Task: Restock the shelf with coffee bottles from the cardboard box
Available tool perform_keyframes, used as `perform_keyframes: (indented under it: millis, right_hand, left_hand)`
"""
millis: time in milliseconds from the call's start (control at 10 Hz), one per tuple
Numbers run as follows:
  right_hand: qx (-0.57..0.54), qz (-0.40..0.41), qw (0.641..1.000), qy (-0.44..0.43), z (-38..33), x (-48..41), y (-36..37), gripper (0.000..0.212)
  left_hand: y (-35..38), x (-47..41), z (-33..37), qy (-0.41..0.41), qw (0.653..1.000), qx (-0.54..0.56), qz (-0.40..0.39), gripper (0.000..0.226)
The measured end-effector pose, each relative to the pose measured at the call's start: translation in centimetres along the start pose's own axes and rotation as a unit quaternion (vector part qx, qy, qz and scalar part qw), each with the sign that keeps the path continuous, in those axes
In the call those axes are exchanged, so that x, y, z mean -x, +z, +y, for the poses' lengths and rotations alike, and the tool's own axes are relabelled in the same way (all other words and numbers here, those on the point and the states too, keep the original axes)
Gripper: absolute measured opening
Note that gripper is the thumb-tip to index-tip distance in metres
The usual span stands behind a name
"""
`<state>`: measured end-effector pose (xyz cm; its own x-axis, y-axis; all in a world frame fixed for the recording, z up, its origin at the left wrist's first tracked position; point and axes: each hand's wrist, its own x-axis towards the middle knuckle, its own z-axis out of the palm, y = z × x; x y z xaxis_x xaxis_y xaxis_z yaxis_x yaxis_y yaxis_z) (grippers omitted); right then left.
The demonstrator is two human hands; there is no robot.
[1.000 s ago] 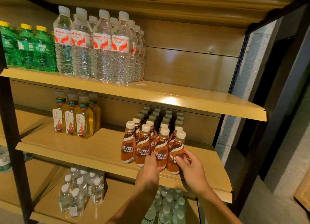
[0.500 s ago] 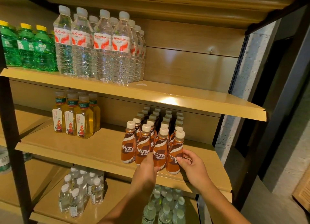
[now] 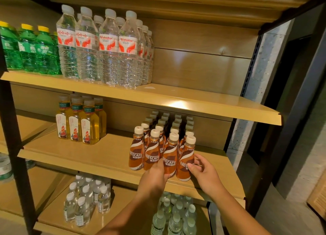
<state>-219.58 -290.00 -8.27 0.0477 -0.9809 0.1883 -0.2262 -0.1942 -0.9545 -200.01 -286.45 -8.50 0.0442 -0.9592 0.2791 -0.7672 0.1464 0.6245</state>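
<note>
Head view, near field: left hand (image 3: pixel 155 177) at front edge of middle shelf (image 3: pixel 98 157), fingers curled against lower bodies of two front coffee bottles (image 3: pixel 170 156); full closure around either one not determinable. Right hand (image 3: pixel 202 173) just right of it, thumb and fingertips (image 3: pixel 191 166) pinching rightmost front coffee bottle (image 3: pixel 185 160) at label, bottle upright on shelf. Front row: four coffee bottles side by side, touching, labels forward. Behind: further rows in four columns running to back panel, white caps visible only. Left on same shelf, well apart: tea bottles (image 3: pixel 79 123) in tight cluster. Below: small clear bottles (image 3: pixel 88 199) on lower shelf, second group beneath hands, partly hidden by forearms. Above: water bottles (image 3: pixel 105 48) on upper shelf (image 3: pixel 211 106), green bottles (image 3: pixel 28 49) at far left, right part bare.
</note>
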Motion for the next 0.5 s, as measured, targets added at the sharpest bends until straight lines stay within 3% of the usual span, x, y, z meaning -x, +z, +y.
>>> perform_keyframes:
  millis: [100,200,300,400,500]
  right_hand:
    - [0.053,0.015,0.998,0.029,-0.7,0.7,-0.1,0.074]
    - [0.157,0.035,0.987,0.018,-1.8,2.1,0.0,0.079]
    - [0.337,0.038,0.94,-0.035,-2.5,3.8,-0.1,0.08]
    - [0.454,0.021,0.889,-0.049,-2.3,5.5,0.5,0.084]
    - [0.5,0.01,0.865,-0.037,-2.1,6.4,0.6,0.088]
  left_hand:
    - [-0.3,0.3,0.2,0.009,1.0,-0.028,-0.003,0.041]
    - [-0.9,1.0,-0.2,0.053,0.993,-0.109,0.007,0.032]
    - [-2.1,1.8,-1.1,0.121,0.967,-0.222,0.013,0.038]
    - [-2.9,2.9,-1.7,0.151,0.949,-0.276,0.004,0.058]
    - [-4.2,4.0,-1.6,0.144,0.937,-0.318,-0.029,0.08]
